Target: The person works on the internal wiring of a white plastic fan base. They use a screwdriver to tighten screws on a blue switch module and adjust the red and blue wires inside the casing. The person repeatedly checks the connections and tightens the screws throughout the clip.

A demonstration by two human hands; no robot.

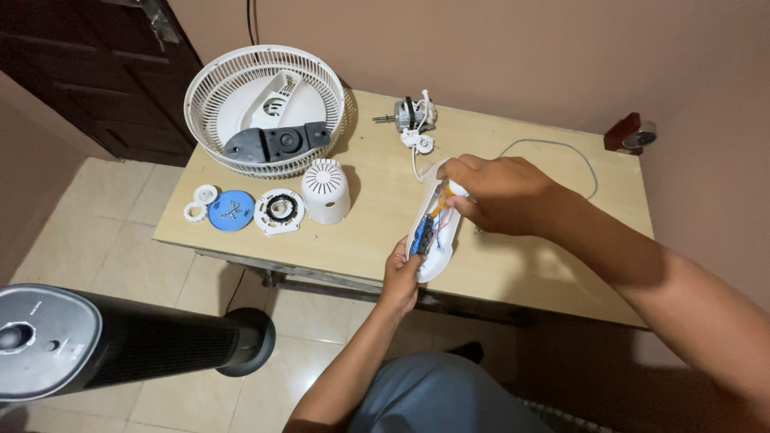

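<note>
A long white plastic fan housing (434, 255) lies open on the wooden table (369, 224), with a blue circuit board and red and orange wires inside it. My left hand (400, 274) grips its near end at the table's front edge. My right hand (499, 194) is closed over its far end, fingertips pinching among the orange wires. A grey cable (553, 144) runs from behind my right hand toward the back of the table.
A white fan grille (210, 96) holding a dark grey part and a white part sits at the back left. In front lie a white motor cover (326, 191), a white ring (279, 212), a blue disc with screws (231, 210), two small white caps (200, 203). A small motor (409, 114) lies at the back. A black tower fan (120, 341) stands lower left.
</note>
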